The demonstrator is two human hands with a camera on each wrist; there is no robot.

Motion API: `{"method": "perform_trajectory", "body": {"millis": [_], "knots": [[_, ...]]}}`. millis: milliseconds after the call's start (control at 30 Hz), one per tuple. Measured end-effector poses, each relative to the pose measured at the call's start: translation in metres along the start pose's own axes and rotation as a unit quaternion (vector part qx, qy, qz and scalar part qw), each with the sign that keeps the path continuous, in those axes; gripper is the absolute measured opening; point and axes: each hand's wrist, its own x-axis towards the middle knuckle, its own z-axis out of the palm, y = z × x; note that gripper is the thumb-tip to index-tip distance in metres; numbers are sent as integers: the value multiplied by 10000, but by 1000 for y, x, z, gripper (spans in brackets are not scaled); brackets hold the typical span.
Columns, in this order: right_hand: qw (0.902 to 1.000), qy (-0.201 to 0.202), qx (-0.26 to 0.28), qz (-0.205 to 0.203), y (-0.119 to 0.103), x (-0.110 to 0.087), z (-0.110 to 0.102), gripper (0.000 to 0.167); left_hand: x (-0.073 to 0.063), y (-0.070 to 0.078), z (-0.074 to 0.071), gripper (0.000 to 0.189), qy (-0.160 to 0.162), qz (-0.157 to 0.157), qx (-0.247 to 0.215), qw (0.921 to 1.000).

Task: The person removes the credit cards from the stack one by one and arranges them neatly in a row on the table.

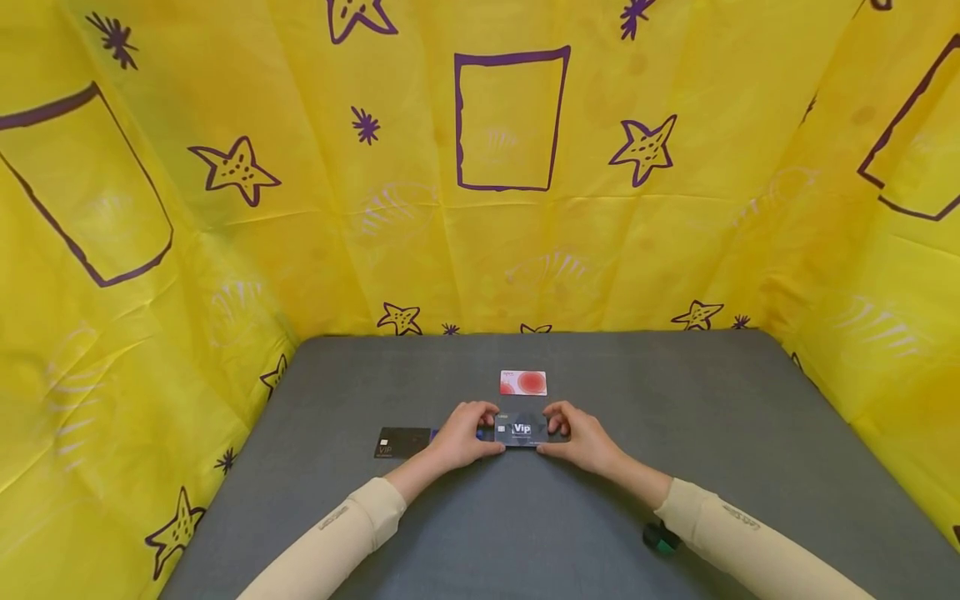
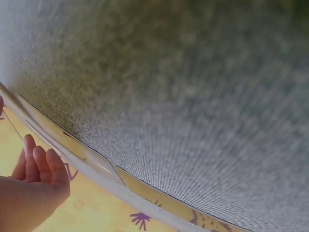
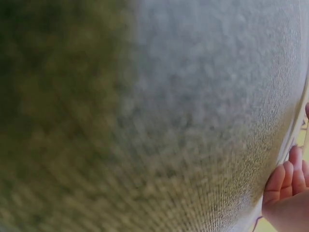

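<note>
A dark bank-style card (image 1: 521, 429) printed "Vip" is held between both hands in the head view. My left hand (image 1: 463, 437) pinches its left end, thumb at the near corner and fingertips at the far one. On the opposite end, my right hand (image 1: 583, 439) pinches in the same way. Left of the hands lies a black VIP card (image 1: 402, 442), with a blue card (image 1: 434, 434) beside it mostly hidden by the left hand. A white card with red circles (image 1: 523, 382) lies farther back. Curled fingers show at the edges of both wrist views.
A grey cloth-covered table (image 1: 525, 533) lies under everything. Yellow curtains (image 1: 510, 242) with purple drawings enclose its back and sides. A small black and green object (image 1: 661, 538) sits by the right sleeve; its kind is unclear.
</note>
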Motion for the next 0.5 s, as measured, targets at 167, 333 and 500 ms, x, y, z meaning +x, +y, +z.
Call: {"method": "perform_trajectory", "body": {"millis": [167,333,500], "knots": [[9999,-76,-62,-102,-1,-3,0,52,-5,-1,1,51,-13,20,66,10000],[9996,-89,-194,-174,-4,-5,2,51,-11,-1,0,51,-65,-29,144,9999],[9996,-119,-173,-209,-7,-6,3,50,-15,-3,-2,52,-61,-11,185,9998]]}}
